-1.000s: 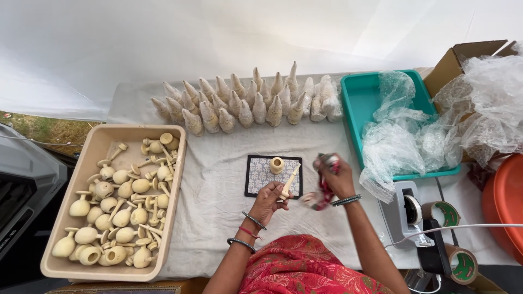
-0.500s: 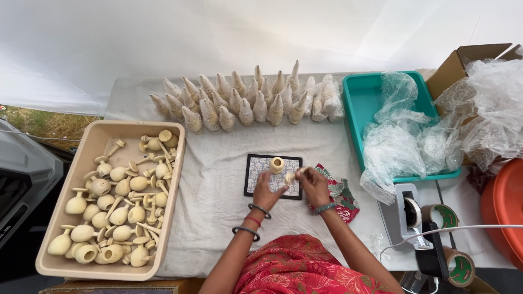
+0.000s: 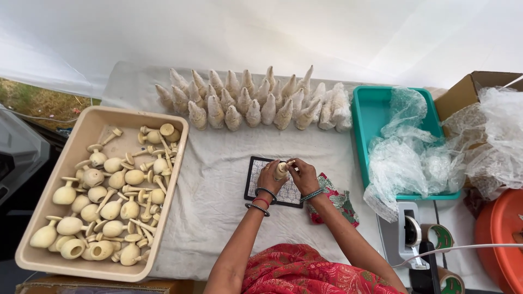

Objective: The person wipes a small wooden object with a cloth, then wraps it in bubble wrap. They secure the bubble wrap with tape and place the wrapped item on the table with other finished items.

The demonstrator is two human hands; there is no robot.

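A small cream wooden piece (image 3: pixel 281 170) stands over a dark-edged patterned tile (image 3: pixel 257 173) on the white cloth. My left hand (image 3: pixel 269 178) grips its lower part. My right hand (image 3: pixel 303 175) closes its fingers on the piece's top from the right side. Both wrists wear bangles. A red and green patterned cloth (image 3: pixel 338 202) lies just right of my right wrist.
A beige tray (image 3: pixel 81 136) at the left holds several cream wooden pieces. Rows of wrapped cone shapes (image 3: pixel 250 103) stand at the back. A teal tub (image 3: pixel 370 109) with clear plastic wrap, a tape dispenser (image 3: pixel 407 234), a cardboard box (image 3: pixel 468 90) and an orange basin (image 3: pixel 504 239) fill the right.
My right hand put down the red and green cloth beside the tile and came left onto the cream piece, which my left hand kept holding over the tile.
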